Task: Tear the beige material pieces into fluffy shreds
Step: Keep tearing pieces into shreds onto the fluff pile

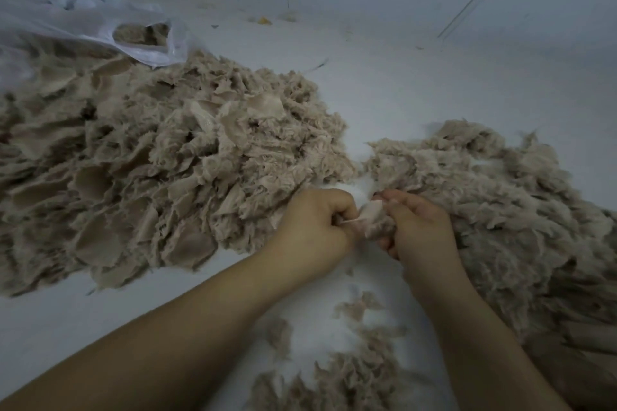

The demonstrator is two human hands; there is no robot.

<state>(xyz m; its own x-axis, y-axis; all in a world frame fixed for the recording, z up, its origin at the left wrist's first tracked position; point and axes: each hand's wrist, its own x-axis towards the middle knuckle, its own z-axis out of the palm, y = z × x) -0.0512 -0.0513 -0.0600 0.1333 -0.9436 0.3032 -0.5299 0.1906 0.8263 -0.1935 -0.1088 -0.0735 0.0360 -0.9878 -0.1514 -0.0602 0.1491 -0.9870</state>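
Observation:
A small beige piece (371, 217) is held between both hands just above the white floor. My left hand (312, 230) pinches its left edge with curled fingers. My right hand (415, 227) grips its right side, fingers curled round it. To the left lies a large heap of beige material pieces (150, 170) with flat fabric backs showing. On the right spreads a pile of fluffy beige shreds (507, 210), touching my right hand.
A clear plastic bag (100, 23) with more beige material lies at the back left. Loose shreds (354, 364) are scattered on the white floor (417, 83) between my forearms. A wall with a thin line rises at the back right.

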